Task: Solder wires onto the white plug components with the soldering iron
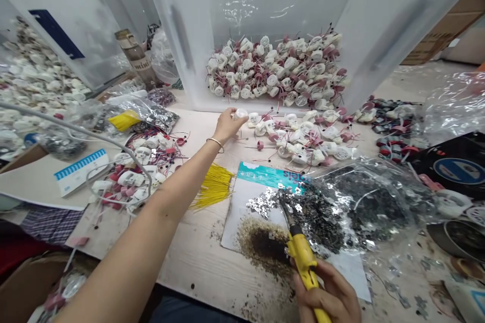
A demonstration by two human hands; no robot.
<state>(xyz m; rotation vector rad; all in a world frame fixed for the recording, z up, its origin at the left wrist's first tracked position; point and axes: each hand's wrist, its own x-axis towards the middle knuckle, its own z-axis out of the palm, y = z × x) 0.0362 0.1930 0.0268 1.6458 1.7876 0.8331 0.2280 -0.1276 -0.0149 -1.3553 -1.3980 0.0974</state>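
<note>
My left hand (228,125) reaches to the back of the table, its fingers closed on a small white plastic part (241,113). Just right of it lies a pile of white parts (303,133) with thin red wires. My right hand (328,295) is wrapped round a yellow soldering iron (305,257) at the lower right. The iron's dark tip points up and left at small silver metal pieces (263,202) on a white and teal sheet (257,171). Dark, burnt-looking residue (267,242) covers the sheet's lower part.
Yellow wires (214,186) lie between my arms. A clear bin (197,103) of white parts stands behind. More parts (129,176) and a looping grey cable (113,141) are at left. A plastic bag (394,202) and a round metal tin (460,237) sit at right.
</note>
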